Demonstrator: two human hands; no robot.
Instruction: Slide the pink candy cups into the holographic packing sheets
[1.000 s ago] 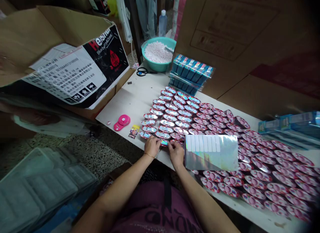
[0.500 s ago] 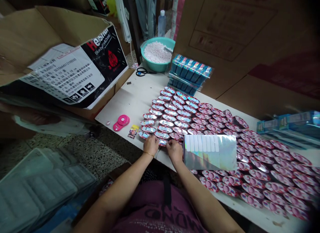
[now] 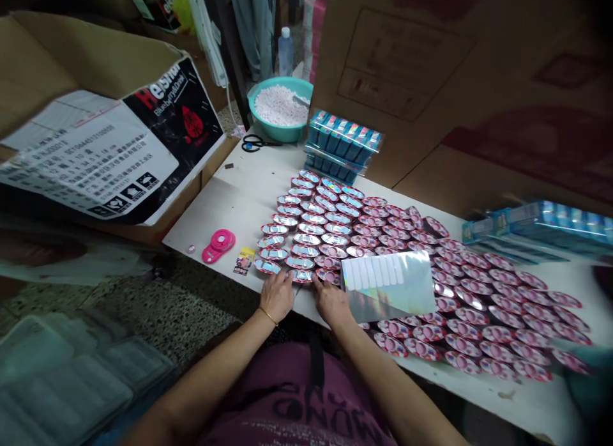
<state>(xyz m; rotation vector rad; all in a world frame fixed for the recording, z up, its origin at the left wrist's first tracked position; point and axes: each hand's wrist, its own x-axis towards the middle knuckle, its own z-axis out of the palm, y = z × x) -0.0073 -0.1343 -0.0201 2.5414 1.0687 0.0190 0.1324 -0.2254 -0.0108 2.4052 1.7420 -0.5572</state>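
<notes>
Small oval packs with red-and-pink patterned rims stand in rows on the white table (image 3: 191, 206). Those on the left bear shiny silver stickers; pink discs show on many at the right. My left hand (image 3: 278, 295) and my right hand (image 3: 332, 300) meet the two ends of a silver-topped oval pack (image 3: 302, 276) at the front edge, fingertips closed against it. Right of my right hand, a silver sticker sheet (image 3: 407, 286) with white strips lies over some packs. A small yellow card (image 3: 244, 261) and a pink round-topped tool (image 3: 219, 245) lie to the left.
Black scissors (image 3: 258, 144) and a teal basin (image 3: 282, 133) of white pellets are at the back. Blue packs in clear trays (image 3: 342, 146) stand against a big brown carton (image 3: 383, 114). An open carton (image 3: 191, 107) borders the left side. Something teal (image 3: 587, 376) shows at the right edge.
The view has shifted, so the table's contents sit further left in it. Both hands stay at the front row, their fingers now at the ends of the silver-topped pack. Something teal has appeared at right.
</notes>
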